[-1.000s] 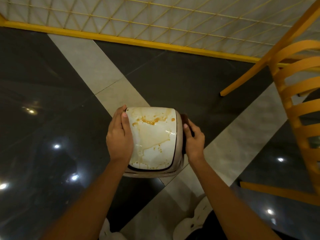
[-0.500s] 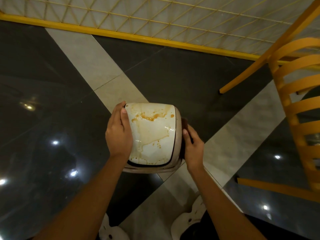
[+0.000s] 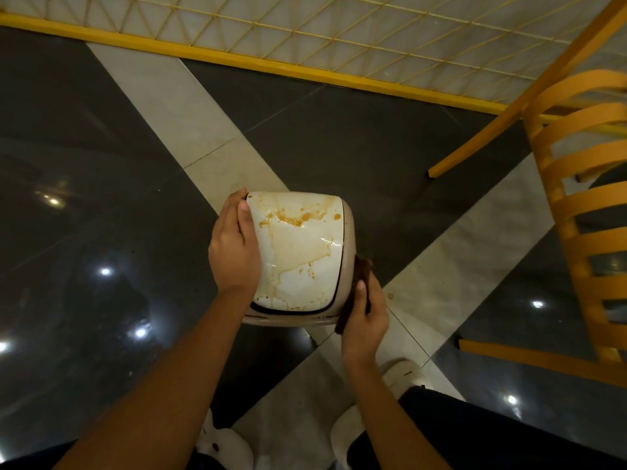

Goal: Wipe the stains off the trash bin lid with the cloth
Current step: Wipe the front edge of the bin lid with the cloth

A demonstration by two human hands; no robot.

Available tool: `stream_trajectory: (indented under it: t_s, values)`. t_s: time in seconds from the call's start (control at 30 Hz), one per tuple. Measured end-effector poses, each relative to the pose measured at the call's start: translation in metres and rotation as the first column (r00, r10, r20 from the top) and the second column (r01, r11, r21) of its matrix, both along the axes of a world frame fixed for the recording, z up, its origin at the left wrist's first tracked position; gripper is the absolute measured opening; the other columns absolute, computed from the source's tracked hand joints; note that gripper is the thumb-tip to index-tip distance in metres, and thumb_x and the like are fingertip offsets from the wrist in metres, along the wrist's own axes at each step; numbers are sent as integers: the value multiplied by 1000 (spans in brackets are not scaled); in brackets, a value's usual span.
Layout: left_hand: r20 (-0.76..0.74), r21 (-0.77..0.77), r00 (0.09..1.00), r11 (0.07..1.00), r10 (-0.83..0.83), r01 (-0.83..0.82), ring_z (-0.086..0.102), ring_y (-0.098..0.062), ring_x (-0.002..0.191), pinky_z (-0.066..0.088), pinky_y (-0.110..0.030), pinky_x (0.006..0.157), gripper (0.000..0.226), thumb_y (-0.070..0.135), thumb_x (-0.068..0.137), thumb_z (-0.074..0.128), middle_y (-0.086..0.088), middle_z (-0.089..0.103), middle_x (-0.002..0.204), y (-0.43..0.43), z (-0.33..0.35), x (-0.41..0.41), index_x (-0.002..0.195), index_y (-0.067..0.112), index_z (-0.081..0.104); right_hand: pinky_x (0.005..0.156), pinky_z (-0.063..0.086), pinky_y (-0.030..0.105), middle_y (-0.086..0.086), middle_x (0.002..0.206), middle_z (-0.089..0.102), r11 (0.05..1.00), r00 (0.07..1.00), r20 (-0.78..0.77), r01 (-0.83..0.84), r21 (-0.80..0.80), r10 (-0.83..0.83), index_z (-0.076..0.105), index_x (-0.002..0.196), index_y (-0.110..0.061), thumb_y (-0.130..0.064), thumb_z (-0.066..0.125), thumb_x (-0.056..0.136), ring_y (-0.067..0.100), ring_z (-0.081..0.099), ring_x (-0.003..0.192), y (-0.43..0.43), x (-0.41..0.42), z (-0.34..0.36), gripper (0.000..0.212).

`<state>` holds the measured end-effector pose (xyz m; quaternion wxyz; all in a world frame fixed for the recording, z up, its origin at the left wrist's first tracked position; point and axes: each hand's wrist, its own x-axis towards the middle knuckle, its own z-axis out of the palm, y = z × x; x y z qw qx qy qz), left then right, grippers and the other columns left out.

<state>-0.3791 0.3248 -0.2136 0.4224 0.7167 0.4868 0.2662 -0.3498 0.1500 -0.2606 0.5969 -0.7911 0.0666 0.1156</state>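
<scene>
Head view, looking down. The trash bin [image 3: 346, 266] stands on the floor [image 3: 101, 198] in centre frame; body beige plastic with rounded corners. Its lid [image 3: 298, 252] is white, glossy and gently domed, with a dark gap along the near edge. Stains [image 3: 291, 220] on the lid: orange-brown blotches and droplets near the far edge, a paler tan wash spreading over the middle, thin runs toward the near edge. A highlight shows the liquid is wet.

Left hand [image 3: 234, 252] lies against the left side of the lid, fingers wrapped over the edge, thumb on top; grip closed on the lid rim. Right hand [image 3: 364, 310] sits at the bin's right near corner, grip closed around a dark brown cloth [image 3: 361, 269], which pokes out above the thumb and below the palm. The cloth touches the bin's side and is off the stained top.

Floor: polished dark stone tiles crossed by pale diagonal bands, with ceiling lights reflected as bright spots. A yellow slatted chair [image 3: 576, 215] stands to the right, well apart from the bin. Yellow-framed wire mesh panel [image 3: 305, 32] along the far edge. No legible writing or labels anywhere.
</scene>
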Motion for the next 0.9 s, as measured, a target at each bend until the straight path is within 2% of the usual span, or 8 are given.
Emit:
stream_trajectory:
  t_s: [0.13,0.23,0.3,0.4,0.57,0.67,0.8,0.9]
  values:
    - [-5,0,1000,1000,-7,7,49,-15,123,44,-42,100,41,39,100,28,4,53,134,0,1,-1,133,26,48,102,41,30,-3,125,58,995,995,23,97,-8,-96,54,125,-19,-16,47,95,14,51,120,7,-9,4,31]
    - [-7,2,1000,1000,-5,5,49,-15,124,44,-40,100,40,38,100,29,4,52,135,0,1,0,133,25,47,102,44,41,-3,123,59,999,997,-75,33,-4,-33,54,125,-23,-19,47,96,15,53,117,11,23,3,31]
    - [-5,-3,1000,1000,-2,2,48,-15,124,44,-40,100,40,39,100,29,4,52,135,0,0,0,133,26,47,101,44,42,-2,123,60,998,995,-88,57,12,-56,55,126,-21,-21,46,96,14,53,116,12,24,2,31]
    - [-4,5,1000,1000,-1,1,49,-16,123,45,-41,99,40,39,100,29,4,52,135,-1,0,0,133,26,47,102,43,35,-3,123,59,975,975,-14,220,-15,-220,54,127,-21,-22,43,97,11,51,118,17,-16,6,32]
    - [-1,9,1000,1000,-8,8,49,-15,123,45,-42,99,40,39,100,29,4,53,134,0,-1,-1,133,26,47,103,40,32,-2,130,55,917,916,-40,399,-3,-399,49,133,-18,-22,39,98,12,47,123,34,-58,13,36]
    - [4,14,1000,1000,-10,10,49,-15,123,45,-40,99,40,38,100,29,3,53,134,0,0,0,133,25,48,101,43,31,-3,125,57,941,940,-43,337,-28,-338,51,130,-18,-21,39,99,12,50,119,28,-31,12,33]
    - [5,15,1000,1000,-1,1,51,-16,122,47,-40,97,40,40,100,29,3,54,133,-1,-2,-1,132,26,48,103,43,37,-3,127,58,995,995,-36,90,-45,-92,50,130,-23,-24,40,98,12,50,120,7,-8,7,34]
    - [0,20,1000,1000,3,-3,50,-16,122,46,-38,98,40,39,100,29,4,54,133,-1,-1,-1,132,26,48,105,38,25,-7,132,53,999,999,21,-33,-33,34,45,128,-31,-24,38,98,9,46,125,-1,-13,9,32]
